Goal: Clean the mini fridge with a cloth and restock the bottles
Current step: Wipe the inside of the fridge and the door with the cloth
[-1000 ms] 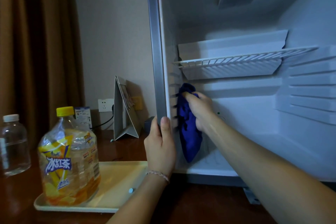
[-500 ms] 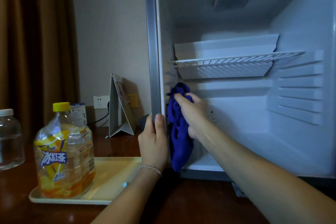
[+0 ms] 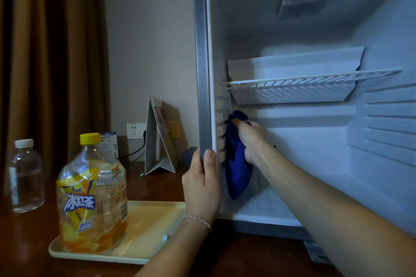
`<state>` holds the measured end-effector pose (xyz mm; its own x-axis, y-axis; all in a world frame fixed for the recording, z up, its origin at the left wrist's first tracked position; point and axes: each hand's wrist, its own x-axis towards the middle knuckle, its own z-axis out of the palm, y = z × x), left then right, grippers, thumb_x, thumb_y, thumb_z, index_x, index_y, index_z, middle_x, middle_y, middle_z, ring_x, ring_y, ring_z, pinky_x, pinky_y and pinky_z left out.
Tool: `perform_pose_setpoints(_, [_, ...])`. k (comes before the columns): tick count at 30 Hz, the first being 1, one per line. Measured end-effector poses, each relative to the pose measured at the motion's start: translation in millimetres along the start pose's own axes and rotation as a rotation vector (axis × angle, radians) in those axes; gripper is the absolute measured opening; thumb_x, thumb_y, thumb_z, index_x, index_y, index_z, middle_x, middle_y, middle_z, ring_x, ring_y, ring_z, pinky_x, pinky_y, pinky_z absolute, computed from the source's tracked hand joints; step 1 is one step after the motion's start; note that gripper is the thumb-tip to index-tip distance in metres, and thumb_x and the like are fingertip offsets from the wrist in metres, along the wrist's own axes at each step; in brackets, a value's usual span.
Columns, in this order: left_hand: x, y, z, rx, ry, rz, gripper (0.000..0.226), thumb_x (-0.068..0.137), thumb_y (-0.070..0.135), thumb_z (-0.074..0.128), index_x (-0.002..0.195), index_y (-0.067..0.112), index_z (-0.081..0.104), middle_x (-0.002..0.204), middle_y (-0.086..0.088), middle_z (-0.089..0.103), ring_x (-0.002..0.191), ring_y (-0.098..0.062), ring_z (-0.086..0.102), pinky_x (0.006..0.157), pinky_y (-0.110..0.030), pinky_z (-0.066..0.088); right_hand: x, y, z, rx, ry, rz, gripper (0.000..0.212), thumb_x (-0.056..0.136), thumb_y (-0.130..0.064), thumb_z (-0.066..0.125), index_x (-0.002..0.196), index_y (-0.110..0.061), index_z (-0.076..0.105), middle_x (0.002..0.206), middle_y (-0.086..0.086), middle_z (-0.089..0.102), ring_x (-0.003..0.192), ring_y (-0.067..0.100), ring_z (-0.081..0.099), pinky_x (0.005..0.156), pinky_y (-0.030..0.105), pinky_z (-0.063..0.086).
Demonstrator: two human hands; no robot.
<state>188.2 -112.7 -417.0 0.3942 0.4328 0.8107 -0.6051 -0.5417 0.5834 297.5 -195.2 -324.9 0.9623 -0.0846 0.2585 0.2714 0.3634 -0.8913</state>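
My right hand (image 3: 252,141) was inside the mini fridge (image 3: 200,74), its fingers (image 3: 242,125) curled tight round a bunched blue cloth (image 3: 236,164). I held the cloth against the ribbed left inner wall, just below the white wire shelf (image 3: 304,83), and the loose end of it hung down below my fist toward the fridge floor. My left hand (image 3: 201,189) gripped the fridge's grey front edge from outside, thumb lying on the white door seal and the other fingers wrapped round the outer side, where I could not see them. A thin beaded bracelet (image 3: 198,219) sat on that wrist.

The fridge stood on a dark reddish wooden table (image 3: 27,243). To its left lay a pale yellow tray (image 3: 148,220), and on the tray's near left part stood a large iced tea bottle (image 3: 92,198) with a yellow cap. A small clear water bottle (image 3: 26,175) with a white cap stood on the table, left of the tray and apart from it. Further back, near the wall, a folded white card stand (image 3: 157,139) stood upright, with a wall socket (image 3: 135,130) and a black cable behind it. Brown curtains (image 3: 51,51) hung at the left, beside a plain beige wall.
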Motion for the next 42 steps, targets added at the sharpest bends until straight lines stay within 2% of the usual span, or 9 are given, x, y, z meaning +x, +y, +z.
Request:
perform_pose_setpoints(4, [4.3, -4.2, -0.7, 0.008, 0.002, 0.007, 0.039, 0.099, 0.048, 0.035, 0.085, 0.019, 0.056, 0.063, 0.003, 0.058, 0.059, -0.007, 0.057, 0.051, -0.016, 0.038, 4.5, 5.1, 1.7, -0.011, 0.046, -0.009, 0.018, 0.082, -0.026, 0.078, 0.075, -0.019, 0.063, 0.081, 0.006, 0.07, 0.078, 0.025, 0.067, 0.071, 0.037, 0.056])
perform_pose_setpoints(9, [4.2, 1.2, -0.9, 0.007, -0.002, -0.028, 0.043, 0.101, 0.048, 0.036, 0.08, 0.014, 0.052, 0.062, 0.002, 0.055, 0.056, -0.006, 0.052, 0.053, -0.02, 0.038, -37.8, 6.9, -2.2, -0.033, -0.007, -0.203, 0.032, 0.084, -0.025, 0.071, 0.058, -0.02, 0.054, 0.052, -0.004, 0.053, 0.055, 0.017, 0.05, 0.056, 0.031, 0.041])
perform_pose_setpoints(15, [5.2, 8.8, -4.3, -0.095, -0.03, -0.097, 0.037, 0.102, 0.04, 0.044, 0.08, 0.014, 0.058, 0.067, 0.004, 0.059, 0.061, -0.002, 0.053, 0.061, -0.023, 0.044, -73.6, -6.8, -5.6, -0.226, -0.068, -0.503, 0.032, 0.073, -0.05, 0.068, 0.077, -0.019, 0.062, 0.089, 0.009, 0.065, 0.068, 0.016, 0.062, 0.065, 0.034, 0.052])
perform_pose_setpoints(18, [27.1, 14.4, -9.5, -0.122, -0.056, -0.123, 0.039, 0.101, 0.049, 0.043, 0.084, 0.021, 0.064, 0.076, 0.006, 0.064, 0.072, -0.012, 0.059, 0.074, -0.039, 0.05, -75.8, -19.0, -2.5, -0.118, -0.118, -0.454, 0.022, 0.08, -0.025, 0.072, 0.066, -0.018, 0.057, 0.061, -0.003, 0.06, 0.055, 0.012, 0.054, 0.057, 0.029, 0.045])
perform_pose_setpoints(22, [67.5, 43.6, -6.6, -0.143, -0.098, -0.126, 0.043, 0.102, 0.052, 0.037, 0.088, 0.02, 0.062, 0.08, 0.006, 0.062, 0.078, -0.01, 0.059, 0.078, -0.037, 0.049, -68.2, -27.5, -3.0, -0.047, -0.169, -0.36, 0.016, 0.084, -0.015, 0.072, 0.072, -0.015, 0.061, 0.056, -0.001, 0.056, 0.054, 0.014, 0.053, 0.056, 0.028, 0.045])
perform_pose_setpoints(25, [71.9, 52.4, 3.1, -0.095, -0.047, -0.086, 0.043, 0.105, 0.047, 0.033, 0.076, 0.022, 0.052, 0.068, 0.009, 0.052, 0.062, -0.004, 0.05, 0.066, -0.031, 0.04, -58.4, -28.8, -1.9, -0.028, -0.179, -0.323, 0.017, 0.082, -0.015, 0.072, 0.071, -0.016, 0.059, 0.055, 0.0, 0.052, 0.054, 0.016, 0.05, 0.056, 0.03, 0.042])
perform_pose_setpoints(29, [67.3, 44.8, 7.8, -0.003, 0.027, -0.053, 0.046, 0.104, 0.052, 0.029, 0.067, 0.028, 0.044, 0.064, 0.009, 0.048, 0.065, -0.013, 0.048, 0.065, -0.034, 0.038, -35.2, -24.1, -0.9, -0.018, -0.153, -0.264, 0.022, 0.082, -0.018, 0.07, 0.067, -0.02, 0.054, 0.056, 0.003, 0.05, 0.057, 0.017, 0.048, 0.057, 0.032, 0.038])
perform_pose_setpoints(35, [63.1, 41.4, 8.9, 0.089, 0.067, -0.013, 0.046, 0.105, 0.046, 0.029, 0.066, 0.026, 0.043, 0.062, 0.007, 0.05, 0.057, -0.003, 0.048, 0.054, -0.023, 0.035, 8.0, -11.9, 2.9, -0.005, -0.078, -0.199, 0.027, 0.085, -0.015, 0.071, 0.064, -0.019, 0.054, 0.059, -0.001, 0.053, 0.059, 0.015, 0.05, 0.056, 0.029, 0.037])
perform_pose_setpoints(42, [62.9, 41.8, 12.3, 0.107, 0.109, 0.004, 0.046, 0.105, 0.046, 0.028, 0.065, 0.029, 0.043, 0.059, 0.007, 0.048, 0.058, -0.006, 0.047, 0.06, -0.029, 0.034, 6.0, -5.2, 4.0, -0.022, -0.082, -0.231, 0.025, 0.075, -0.032, 0.069, 0.064, -0.019, 0.051, 0.063, 0.001, 0.049, 0.062, 0.015, 0.048, 0.058, 0.031, 0.037])
